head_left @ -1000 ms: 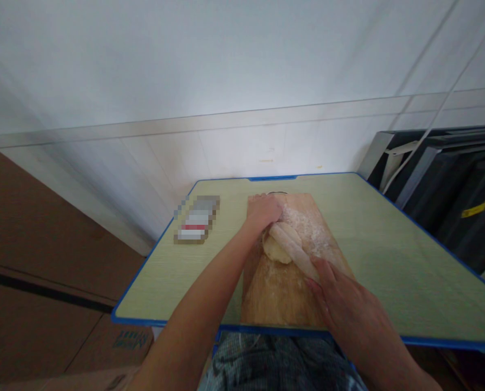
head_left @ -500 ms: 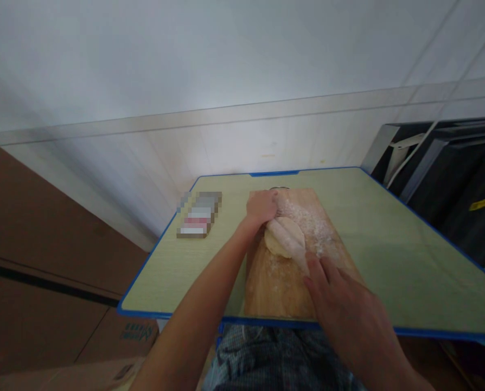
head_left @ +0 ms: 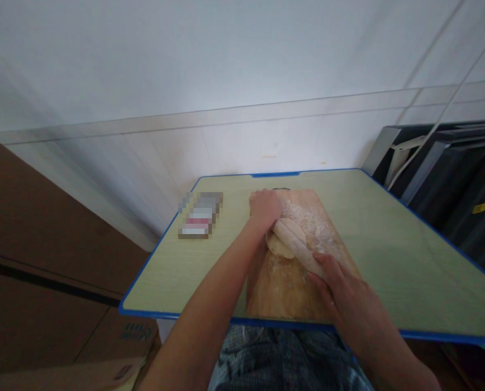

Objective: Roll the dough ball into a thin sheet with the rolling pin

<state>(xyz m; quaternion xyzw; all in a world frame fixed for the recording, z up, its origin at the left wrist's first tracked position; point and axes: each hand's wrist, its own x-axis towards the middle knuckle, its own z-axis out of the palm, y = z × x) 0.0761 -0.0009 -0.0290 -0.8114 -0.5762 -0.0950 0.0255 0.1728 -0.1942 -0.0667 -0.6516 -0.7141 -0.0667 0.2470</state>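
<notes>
A round, flattened piece of dough (head_left: 280, 248) lies on a floured wooden board (head_left: 283, 296). Across it, slanting from far left to near right, rests a pale rolling pin (head_left: 294, 242) dusted with flour. My right hand (head_left: 344, 285) is closed around the near end of the pin. At the far end, my left hand (head_left: 266, 208) is curled over the pin, hiding its tip and partly covering the dough's upper left side; its fingertips are mostly out of sight.
The board stands on a light table with a blue edge (head_left: 148, 314). A blurred-out packet (head_left: 200, 215) lies at the left. Behind the board a thin dark rim (head_left: 281, 189) peeks out. A white wall, brown cartons (head_left: 43, 326) and dark panels (head_left: 458, 174) surround the table.
Both hands and the rolling pin have shifted a little to the right across the dough. More of the dough's lower left part shows now.
</notes>
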